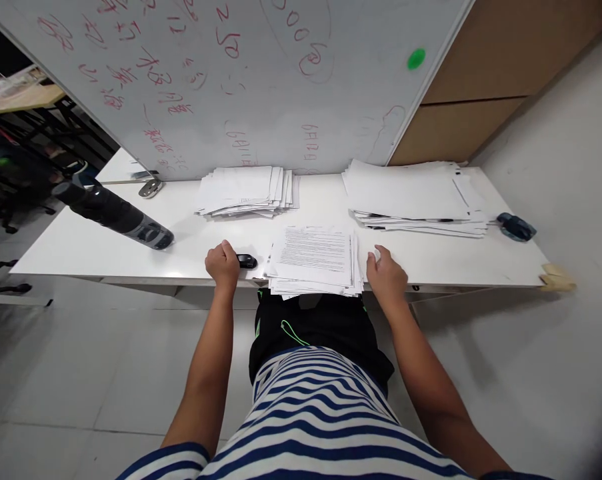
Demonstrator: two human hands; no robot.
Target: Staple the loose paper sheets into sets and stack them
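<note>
My left hand (223,265) is closed in a fist at the table's front edge. Directly to its right lies a small black object with a glossy top (247,261); the fist covers its left end, and whether they touch I cannot tell. My right hand (387,276) is loosely curled at the same edge, thumb upward, with nothing visible in it. Between both hands lies a stack of printed sheets (313,252), its lower edges uneven and overhanging the table's front. Neither hand touches this stack.
On the white table (195,263) are a left paper pile (241,187) and a larger right paper pile (405,190). A dark bottle (125,217) and a computer mouse (151,188) stand at left, a dark translucent object (515,227) at right. A whiteboard (261,87) rises behind.
</note>
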